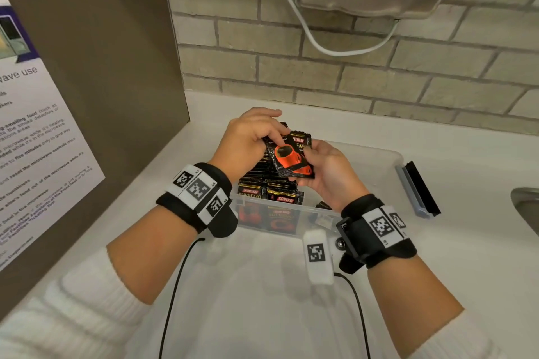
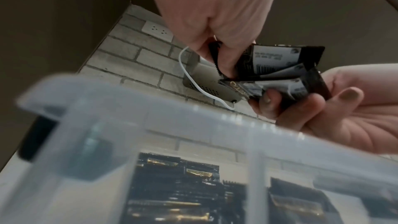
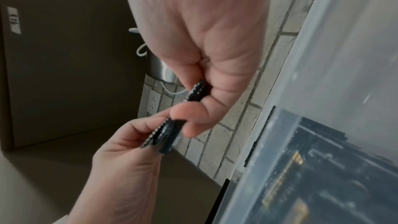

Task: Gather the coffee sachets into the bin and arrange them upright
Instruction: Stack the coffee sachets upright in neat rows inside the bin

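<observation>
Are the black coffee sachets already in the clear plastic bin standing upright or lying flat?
Upright: the black coffee sachets stand in rows in the clear plastic bin, top edges up.

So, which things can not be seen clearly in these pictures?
- Number of held sachets: head view, both hands overlap them.
- Back-label text on the sachets: left wrist view, blurred and too small.
- Bin right half: head view, the right hand and wrist camera hide it.
- Left hand fingertips: head view, tucked behind the sachets.
- Sink: head view, cut by the edge.
</observation>
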Motion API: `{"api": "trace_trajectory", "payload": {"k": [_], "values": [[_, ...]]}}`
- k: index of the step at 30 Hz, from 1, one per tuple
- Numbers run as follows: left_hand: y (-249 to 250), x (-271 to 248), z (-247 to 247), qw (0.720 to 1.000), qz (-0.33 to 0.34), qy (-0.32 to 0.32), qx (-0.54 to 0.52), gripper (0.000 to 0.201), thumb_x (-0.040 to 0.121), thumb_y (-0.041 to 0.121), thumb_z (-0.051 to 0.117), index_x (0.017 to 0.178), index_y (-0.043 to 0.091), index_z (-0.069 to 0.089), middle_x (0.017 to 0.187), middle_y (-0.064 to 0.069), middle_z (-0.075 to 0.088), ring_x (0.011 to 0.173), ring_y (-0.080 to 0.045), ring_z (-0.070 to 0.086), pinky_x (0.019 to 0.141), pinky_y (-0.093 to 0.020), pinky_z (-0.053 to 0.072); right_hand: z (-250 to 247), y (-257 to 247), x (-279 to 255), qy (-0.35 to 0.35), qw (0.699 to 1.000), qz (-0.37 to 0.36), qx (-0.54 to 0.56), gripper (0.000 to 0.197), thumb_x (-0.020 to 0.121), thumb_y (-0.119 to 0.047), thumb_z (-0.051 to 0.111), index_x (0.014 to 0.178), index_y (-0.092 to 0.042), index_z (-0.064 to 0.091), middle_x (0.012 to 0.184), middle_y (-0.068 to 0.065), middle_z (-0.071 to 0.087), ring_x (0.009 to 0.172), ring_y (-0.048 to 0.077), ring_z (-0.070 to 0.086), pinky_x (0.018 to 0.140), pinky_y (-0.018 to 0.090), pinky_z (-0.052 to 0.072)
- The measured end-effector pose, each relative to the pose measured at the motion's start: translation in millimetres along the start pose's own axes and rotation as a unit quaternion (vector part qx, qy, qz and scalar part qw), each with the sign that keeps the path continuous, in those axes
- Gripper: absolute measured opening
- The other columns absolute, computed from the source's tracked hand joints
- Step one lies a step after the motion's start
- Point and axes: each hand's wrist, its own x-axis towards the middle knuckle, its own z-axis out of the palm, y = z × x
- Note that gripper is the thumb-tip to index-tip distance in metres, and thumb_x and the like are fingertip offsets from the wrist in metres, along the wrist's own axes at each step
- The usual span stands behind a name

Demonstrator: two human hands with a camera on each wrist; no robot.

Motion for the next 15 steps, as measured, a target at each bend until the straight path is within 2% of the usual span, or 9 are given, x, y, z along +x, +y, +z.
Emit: {"api": "trace_trajectory", "payload": {"k": [2,5,6,8,10,11,13,15], "values": [[0,2,0,0.999,-0.019,-0.024,-0.019,0.04,0.064,-0.027,0.045,0.074,0.001,0.072,0.102,0.0,0.066,0.12,-0.01,0.048,0.106,-0.012,0.031,2,0,1,-0.008,1.0,0.012,0.015,0.02,0.101,-0.019,0.033,0.115,-0.008,0.043,0.094,0.013,0.062,0.066,0.024,0.06,0.045,0.023,0.046],[4,5,0,0.993,-0.064,-0.07,-0.064,0.04,0.07,-0.027,0.042,0.077,-0.002,0.072,0.122,-0.005,0.059,0.131,-0.013,0.038,0.116,-0.018,0.016,7,-1,0,-0.075,0.996,0.032,0.021,0.042,0.101,-0.04,0.024,0.125,-0.012,0.044,0.098,0.009,0.062,0.07,0.017,0.061,0.055,0.027,0.041],[8,5,1,0.99,-0.08,-0.085,-0.078,0.039,0.074,-0.026,0.041,0.076,-0.002,0.071,0.129,-0.006,0.055,0.133,-0.012,0.034,0.118,-0.022,0.013,9,0,-1,-0.087,0.996,0.025,0.005,0.04,0.1,-0.038,0.029,0.125,-0.011,0.044,0.094,0.006,0.061,0.07,0.013,0.06,0.055,0.026,0.042],[12,5,2,0.984,-0.107,-0.098,-0.105,0.039,0.079,-0.023,0.038,0.08,0.0,0.07,0.139,-0.01,0.048,0.137,-0.011,0.028,0.119,-0.029,0.01,11,2,-3,-0.08,0.997,-0.002,-0.015,0.027,0.1,-0.02,0.039,0.124,-0.007,0.042,0.091,0.002,0.058,0.072,0.011,0.058,0.053,0.022,0.044],[16,4,0,0.969,-0.163,-0.065,-0.172,0.041,0.085,-0.018,0.035,0.103,0.007,0.063,0.144,-0.01,0.041,0.136,-0.011,0.029,0.117,-0.03,0.018,13,5,-2,-0.052,0.998,-0.03,-0.025,0.026,0.098,-0.007,0.04,0.124,-0.006,0.04,0.097,0.002,0.058,0.075,0.011,0.058,0.054,0.022,0.043],[16,4,-1,0.955,-0.198,-0.038,-0.217,0.039,0.088,-0.011,0.035,0.113,0.011,0.055,0.143,-0.008,0.04,0.135,-0.012,0.032,0.115,-0.029,0.022,14,5,-1,-0.032,0.997,-0.044,-0.045,0.026,0.098,-0.005,0.039,0.124,-0.007,0.039,0.102,0.003,0.058,0.077,0.011,0.058,0.055,0.022,0.042],[16,3,-1,0.91,-0.281,0.002,-0.305,0.036,0.091,0.011,0.043,0.125,0.021,0.039,0.137,-0.005,0.042,0.129,-0.016,0.039,0.111,-0.033,0.029,18,6,2,0.012,0.991,-0.065,-0.112,0.023,0.099,-0.008,0.038,0.122,-0.011,0.037,0.106,0.004,0.056,0.08,0.012,0.058,0.055,0.023,0.041],[16,1,1,0.857,-0.358,0.0,-0.372,0.043,0.095,0.026,0.046,0.134,0.02,0.029,0.129,-0.007,0.047,0.12,-0.02,0.048,0.108,-0.039,0.035,25,8,6,0.041,0.982,-0.088,-0.16,0.022,0.099,-0.011,0.036,0.122,-0.013,0.034,0.104,0.001,0.056,0.084,0.013,0.058,0.058,0.022,0.044]]}}
